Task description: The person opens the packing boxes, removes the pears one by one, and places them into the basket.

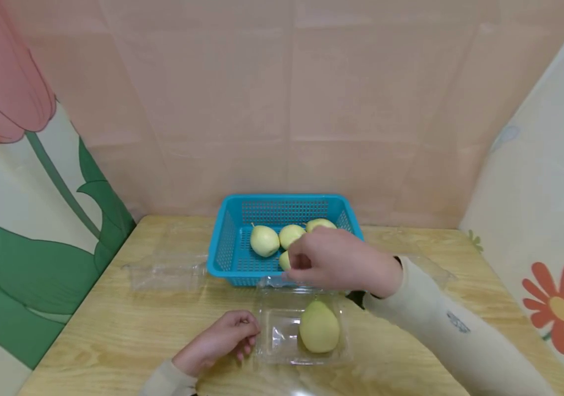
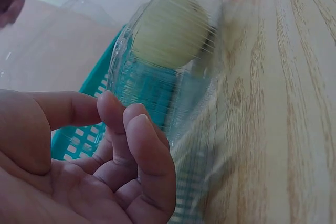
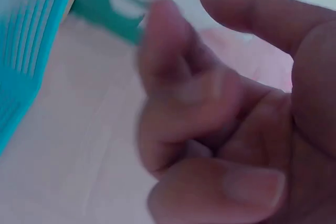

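A clear plastic container (image 1: pixel 282 352) lies on the table in front of me, with one yellow-green pear (image 1: pixel 319 327) in its right half. Just left of the container is my left hand (image 1: pixel 224 338), its fingers loosely bent and holding nothing; in the left wrist view, its fingertips (image 2: pixel 142 129) overlap the container's side (image 2: pixel 202 95). My right hand (image 1: pixel 341 258) hovers over the front of the blue basket (image 1: pixel 219 242), hiding part of the pears inside. The right wrist view shows this hand's fingers (image 3: pixel 178 124) loosely curled around nothing, the basket (image 3: pixel 31 40) beside them.
More pears (image 1: pixel 264 241) sit in the basket. Another clear plastic container (image 1: pixel 165 275) stands left of it, and clear plastic (image 1: pixel 432 269) shows to its right behind my sleeve. The wooden table (image 1: pixel 113 319) meets a wall covering (image 1: pixel 291 110) at the back.
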Motion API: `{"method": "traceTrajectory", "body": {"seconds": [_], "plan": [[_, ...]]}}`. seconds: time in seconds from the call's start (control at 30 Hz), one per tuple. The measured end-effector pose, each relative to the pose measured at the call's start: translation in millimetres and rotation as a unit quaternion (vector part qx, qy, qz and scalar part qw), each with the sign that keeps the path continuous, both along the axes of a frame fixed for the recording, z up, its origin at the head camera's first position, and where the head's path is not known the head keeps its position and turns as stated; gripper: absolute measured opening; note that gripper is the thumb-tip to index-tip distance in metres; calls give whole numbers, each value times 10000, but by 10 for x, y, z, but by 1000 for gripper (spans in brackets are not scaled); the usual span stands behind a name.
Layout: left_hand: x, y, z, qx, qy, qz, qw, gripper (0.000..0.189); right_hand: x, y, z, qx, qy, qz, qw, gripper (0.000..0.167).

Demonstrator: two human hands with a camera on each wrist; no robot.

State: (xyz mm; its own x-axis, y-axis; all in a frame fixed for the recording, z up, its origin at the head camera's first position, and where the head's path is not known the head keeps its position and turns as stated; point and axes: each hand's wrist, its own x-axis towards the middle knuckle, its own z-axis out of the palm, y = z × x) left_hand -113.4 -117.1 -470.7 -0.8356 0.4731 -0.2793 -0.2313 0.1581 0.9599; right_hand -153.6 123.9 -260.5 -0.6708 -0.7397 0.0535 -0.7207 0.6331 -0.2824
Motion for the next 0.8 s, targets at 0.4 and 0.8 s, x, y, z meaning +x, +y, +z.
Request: {"method": "traceTrajectory", "body": {"seconds": [0.4, 0.8], "plan": [[1, -11, -9, -73, -16, 49, 10000, 20, 535, 196, -702, 1228, -425, -475, 9904, 32], [-5, -12, -12, -65, -33, 47, 10000, 20, 463, 188, -1336, 1370, -28, -1748, 9750, 63]]}}
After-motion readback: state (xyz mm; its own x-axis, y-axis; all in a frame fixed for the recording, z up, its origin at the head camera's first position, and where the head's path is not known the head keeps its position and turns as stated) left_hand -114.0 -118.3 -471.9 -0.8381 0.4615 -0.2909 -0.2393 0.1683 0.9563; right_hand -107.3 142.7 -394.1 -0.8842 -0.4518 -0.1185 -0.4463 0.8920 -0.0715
